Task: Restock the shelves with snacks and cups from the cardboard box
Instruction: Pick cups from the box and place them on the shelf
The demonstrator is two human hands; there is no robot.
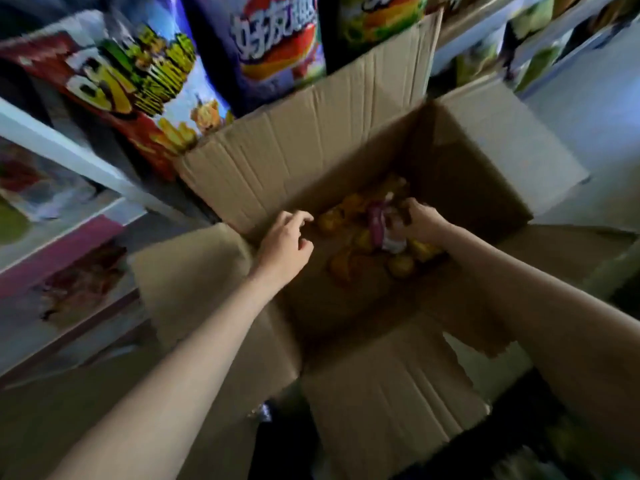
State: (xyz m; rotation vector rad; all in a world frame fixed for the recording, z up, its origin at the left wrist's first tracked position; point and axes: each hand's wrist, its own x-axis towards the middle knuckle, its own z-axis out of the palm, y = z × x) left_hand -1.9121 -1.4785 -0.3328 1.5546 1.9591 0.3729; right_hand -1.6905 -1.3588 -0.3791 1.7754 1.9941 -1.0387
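Snacks (pixel 367 233) lie in a loose heap at the bottom of the cardboard box (pixel 311 161), yellow and orange packets with one pink-and-white packet (pixel 382 226) on top. My right hand (pixel 420 220) is down inside, its grip closed around that pink packet. My left hand (pixel 285 242) hovers at the box's near-left rim, fingers loosely curled and holding nothing. The shelves (pixel 69 157) stand just beside the box on the left, already carrying big chip bags (pixel 273 43). The box is deep and dim, so I judge my hold could be on a corner of the wrapper only; lifting fast might let it slip back or drag a neighbouring packet out. The upright flaps could also snag my forearm and tip the box.
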